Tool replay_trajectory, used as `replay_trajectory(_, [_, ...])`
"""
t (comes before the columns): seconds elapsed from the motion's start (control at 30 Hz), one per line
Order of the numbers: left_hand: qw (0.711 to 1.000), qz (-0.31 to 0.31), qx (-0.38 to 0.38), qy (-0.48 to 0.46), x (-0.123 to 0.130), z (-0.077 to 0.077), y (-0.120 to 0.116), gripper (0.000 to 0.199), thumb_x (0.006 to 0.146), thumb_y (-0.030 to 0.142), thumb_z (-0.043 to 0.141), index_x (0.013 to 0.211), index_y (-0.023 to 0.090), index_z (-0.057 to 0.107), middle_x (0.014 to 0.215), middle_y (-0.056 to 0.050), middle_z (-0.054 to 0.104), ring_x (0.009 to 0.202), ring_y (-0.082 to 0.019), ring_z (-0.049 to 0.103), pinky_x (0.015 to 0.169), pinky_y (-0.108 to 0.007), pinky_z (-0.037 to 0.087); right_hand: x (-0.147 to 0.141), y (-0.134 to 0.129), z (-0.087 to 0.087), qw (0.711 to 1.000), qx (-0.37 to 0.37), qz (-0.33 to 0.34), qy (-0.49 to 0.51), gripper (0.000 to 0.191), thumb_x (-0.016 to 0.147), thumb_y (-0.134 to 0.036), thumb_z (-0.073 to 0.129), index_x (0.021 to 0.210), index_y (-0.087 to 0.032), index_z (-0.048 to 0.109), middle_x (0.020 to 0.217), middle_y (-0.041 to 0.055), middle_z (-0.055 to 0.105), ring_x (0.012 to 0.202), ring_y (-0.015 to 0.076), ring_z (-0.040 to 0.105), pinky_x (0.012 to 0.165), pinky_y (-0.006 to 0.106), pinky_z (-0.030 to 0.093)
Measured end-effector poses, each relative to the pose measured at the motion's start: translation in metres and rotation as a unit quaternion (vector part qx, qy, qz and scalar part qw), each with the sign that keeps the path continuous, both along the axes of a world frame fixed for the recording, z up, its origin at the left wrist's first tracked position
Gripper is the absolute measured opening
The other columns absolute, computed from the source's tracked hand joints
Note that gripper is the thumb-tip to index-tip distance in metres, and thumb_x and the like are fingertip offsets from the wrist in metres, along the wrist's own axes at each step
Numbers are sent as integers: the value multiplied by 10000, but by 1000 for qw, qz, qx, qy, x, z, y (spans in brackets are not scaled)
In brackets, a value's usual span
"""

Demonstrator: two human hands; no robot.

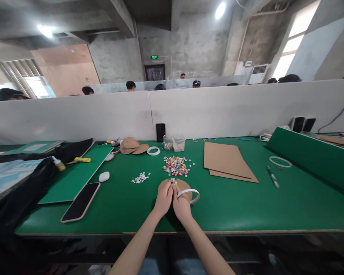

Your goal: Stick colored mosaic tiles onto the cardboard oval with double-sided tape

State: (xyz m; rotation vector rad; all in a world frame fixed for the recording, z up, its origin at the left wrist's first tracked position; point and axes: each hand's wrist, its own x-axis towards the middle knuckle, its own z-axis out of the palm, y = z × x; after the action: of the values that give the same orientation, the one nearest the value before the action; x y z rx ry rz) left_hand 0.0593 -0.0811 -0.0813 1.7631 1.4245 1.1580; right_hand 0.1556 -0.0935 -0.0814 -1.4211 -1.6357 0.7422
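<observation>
A round cardboard disc (pixel 162 186) lies on the green table in front of me, partly covered by my hands. Near its far edge sits a small block of coloured mosaic tiles (pixel 173 181) in blue, yellow, red and white. My left hand (pixel 162 198) is closed, its fingertips meeting the near edge of the tiles; what they pinch is hidden. My right hand (pixel 182 206) is closed beside it, fingertips also at the tiles. A white roll of tape (pixel 197 198) is held in my right hand, sticking out to its right.
Loose coloured tiles (pixel 175 165) are heaped beyond the disc, white chips (pixel 140 177) to the left. Clear boxes (pixel 178 144), another tape roll (pixel 153 151) and cardboard discs (pixel 130 145) stand behind. Cardboard sheets (pixel 225 160) and a pen (pixel 273 177) lie right, a phone (pixel 80 202) left.
</observation>
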Motion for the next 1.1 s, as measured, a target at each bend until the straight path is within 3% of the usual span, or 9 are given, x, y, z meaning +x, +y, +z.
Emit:
replay_trajectory(0.3, [1000,27,-7,14,-1,1,2,304,879,364,305,646,197,407,578,21,464,546,-141,475,532,-257,329,1,0,1,1000,7,8,-7,456,912,-321,257,1119,-109,604,1029,148,666,968,260,613,826,348,450])
replay_trajectory(0.67, [1000,-11,-3,9,0,2,-3,257,885,338,294,691,207,403,646,10,499,627,-149,515,592,-258,369,2,1,-2,1000,7,-1,-2,462,920,-335,239,1157,-117,570,1080,143,647,1014,252,592,842,332,440])
replay_trajectory(0.9, [1000,17,-17,10,-3,-2,4,267,855,338,313,631,204,372,593,24,465,572,-141,485,549,-253,343,1,-1,1,999,-16,3,-32,448,910,-320,259,1090,-124,619,911,156,688,849,284,643,736,359,461])
replay_trajectory(1.1, [999,26,-23,9,-2,-1,2,285,867,362,315,655,200,416,606,13,489,584,-151,500,555,-261,344,1,1,1,1000,-24,1,-21,461,909,-341,255,1103,-119,609,997,151,675,938,280,622,779,348,455])
